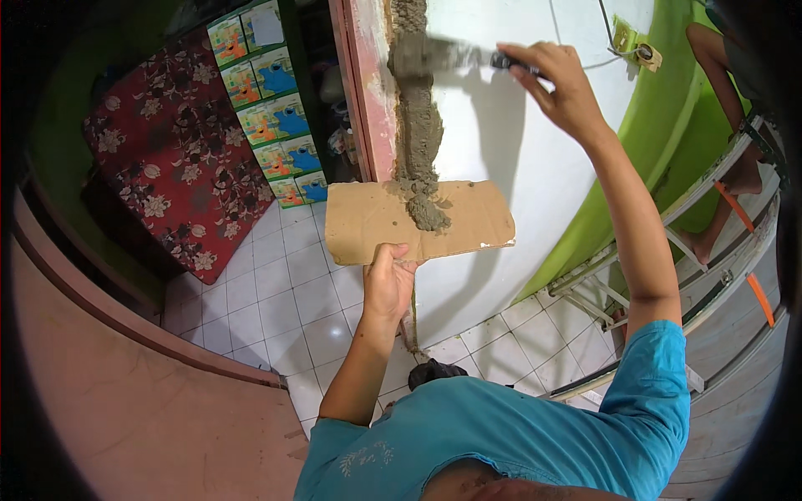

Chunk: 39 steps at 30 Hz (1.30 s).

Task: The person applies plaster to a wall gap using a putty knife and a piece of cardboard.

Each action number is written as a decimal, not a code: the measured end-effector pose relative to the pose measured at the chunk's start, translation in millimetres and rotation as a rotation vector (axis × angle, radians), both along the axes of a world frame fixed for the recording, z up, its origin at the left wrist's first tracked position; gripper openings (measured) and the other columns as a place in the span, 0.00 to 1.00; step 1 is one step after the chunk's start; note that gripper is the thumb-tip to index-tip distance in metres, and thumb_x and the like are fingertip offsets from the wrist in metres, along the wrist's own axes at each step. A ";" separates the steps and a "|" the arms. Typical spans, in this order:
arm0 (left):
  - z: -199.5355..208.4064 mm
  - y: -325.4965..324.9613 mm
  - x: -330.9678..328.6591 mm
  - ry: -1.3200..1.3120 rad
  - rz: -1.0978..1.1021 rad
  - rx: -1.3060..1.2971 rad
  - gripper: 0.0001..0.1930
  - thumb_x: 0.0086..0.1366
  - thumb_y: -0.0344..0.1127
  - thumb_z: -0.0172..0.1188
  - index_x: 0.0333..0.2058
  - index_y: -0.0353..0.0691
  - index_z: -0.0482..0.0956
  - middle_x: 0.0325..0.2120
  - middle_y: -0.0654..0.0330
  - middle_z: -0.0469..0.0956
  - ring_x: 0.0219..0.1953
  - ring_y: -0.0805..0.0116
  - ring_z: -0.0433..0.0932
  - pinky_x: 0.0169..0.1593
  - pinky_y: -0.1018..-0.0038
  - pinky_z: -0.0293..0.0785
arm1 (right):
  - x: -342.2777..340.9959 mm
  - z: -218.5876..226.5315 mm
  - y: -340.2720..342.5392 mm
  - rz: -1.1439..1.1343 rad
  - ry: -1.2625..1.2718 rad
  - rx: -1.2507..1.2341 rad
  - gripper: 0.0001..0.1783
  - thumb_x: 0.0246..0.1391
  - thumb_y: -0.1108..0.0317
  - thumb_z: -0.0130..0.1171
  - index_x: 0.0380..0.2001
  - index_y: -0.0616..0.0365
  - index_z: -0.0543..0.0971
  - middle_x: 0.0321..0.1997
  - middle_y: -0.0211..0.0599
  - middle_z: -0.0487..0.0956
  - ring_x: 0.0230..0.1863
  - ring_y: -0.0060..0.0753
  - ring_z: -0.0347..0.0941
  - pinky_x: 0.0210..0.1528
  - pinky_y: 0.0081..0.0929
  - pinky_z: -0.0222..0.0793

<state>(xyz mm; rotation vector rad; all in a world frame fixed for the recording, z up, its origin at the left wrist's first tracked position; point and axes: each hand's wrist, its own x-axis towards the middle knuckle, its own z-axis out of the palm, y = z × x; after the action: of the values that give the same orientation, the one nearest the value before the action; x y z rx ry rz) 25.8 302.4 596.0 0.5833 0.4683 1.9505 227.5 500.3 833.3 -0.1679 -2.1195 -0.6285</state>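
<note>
With my right hand (555,83) closed round its dark handle, I hold a putty knife (439,57) whose blade is smeared by motion. The blade lies over a vertical strip of wet grey mortar (418,125) between the pink door frame and the white wall. My left hand (389,280) grips the near edge of a piece of brown cardboard (359,221), thumb on top. The cardboard is held level against the wall below the strip. A lump of mortar (430,215) sits on its far middle part.
A ladder (706,196) stands at the right, with another person's bare arm and legs (717,71) beside it. A cable runs to a socket (645,54) on the green wall. Left are a red floral mattress (167,150) and a cartoon-printed panel (271,104). White tiles (284,292) cover the floor.
</note>
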 end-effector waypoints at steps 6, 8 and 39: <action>0.4 -0.2 0.1 0.010 0.007 -0.016 0.25 0.63 0.27 0.48 0.60 0.34 0.65 0.56 0.55 0.74 0.56 0.56 0.78 0.58 0.55 0.76 | 1.7 -34.3 -6.0 -0.037 -0.180 0.027 0.18 0.58 0.65 0.64 0.52 0.40 0.81 0.31 0.24 0.75 0.35 0.29 0.72 0.49 0.31 0.62; 0.6 -0.7 0.2 0.002 0.001 -0.005 0.25 0.63 0.27 0.48 0.60 0.34 0.65 0.56 0.55 0.74 0.56 0.56 0.77 0.58 0.54 0.76 | 1.9 -35.4 -2.3 -0.080 -0.197 0.062 0.19 0.57 0.65 0.65 0.52 0.39 0.81 0.32 0.24 0.75 0.36 0.30 0.72 0.49 0.33 0.63; 0.0 0.0 -2.1 -0.001 -0.018 0.044 0.25 0.62 0.26 0.51 0.59 0.32 0.65 0.57 0.53 0.71 0.58 0.53 0.74 0.61 0.50 0.74 | -2.0 14.9 17.5 0.007 0.033 0.064 0.18 0.62 0.64 0.62 0.55 0.42 0.80 0.31 0.24 0.76 0.35 0.28 0.70 0.47 0.30 0.57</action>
<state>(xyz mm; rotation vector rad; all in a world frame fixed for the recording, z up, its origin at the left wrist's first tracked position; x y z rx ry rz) 23.7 302.4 596.0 0.6126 0.4187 1.9476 225.5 517.8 848.2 -0.1345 -2.0642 -0.6845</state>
